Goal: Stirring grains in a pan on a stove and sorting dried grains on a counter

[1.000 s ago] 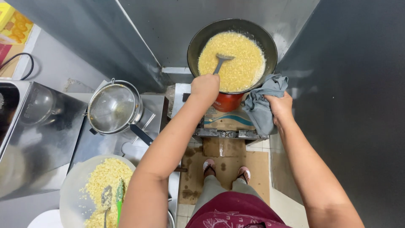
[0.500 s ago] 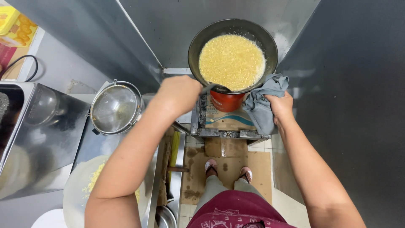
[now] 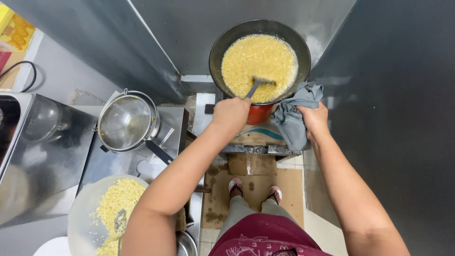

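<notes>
Stirring is the step in hand: left hand (image 3: pixel 231 113) closed around the spatula (image 3: pixel 258 85) in the pan (image 3: pixel 222 40), right hand (image 3: pixel 313 118) clamping the grey cloth (image 3: pixel 291 118) at its rim; the next sweep probably calls for firm bracing.

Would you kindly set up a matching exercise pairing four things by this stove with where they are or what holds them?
Things:
1. Spatula
2. Grey cloth
3. Strainer
4. Wok

Places:
A. On the steel counter, left of the stove
B. Gripped by the right hand
C. On the burner, full of yellow mix
D. Held by the left hand, blade in the mix

Pairs: 1-D, 2-B, 3-A, 4-C
</notes>
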